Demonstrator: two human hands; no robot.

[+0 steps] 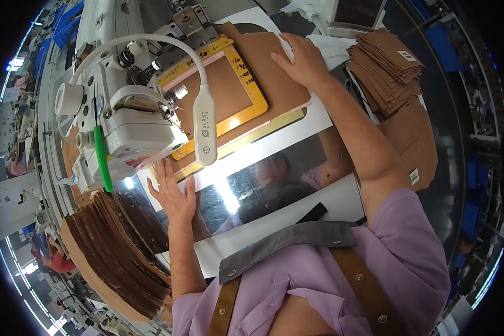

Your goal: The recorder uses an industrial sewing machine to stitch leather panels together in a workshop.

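Note:
A brown sheet-like panel (277, 70) lies under a yellow clamp frame (252, 92) with dark handwriting, beside a white sewing machine head (143, 134). At the panel's far right edge rests my right hand (308, 63), its fingers stretched out and apart. My left hand (175, 193) lies flat with spread fingers by the near left corner of the frame, just right of the machine head. Neither hand grips anything. A second yellowish strip (274, 124) shows under the panel's near edge. The machine head and lamp hide part of the panel's left side.
A white bendable lamp (205, 123) hangs over the frame. Nearer me is a shiny metal plate (274, 187). Brown pieces are stacked at left (115, 252) and right (383, 73). A green-handled tool (102, 159) stands against the machine. A screen (358, 11) is at the back.

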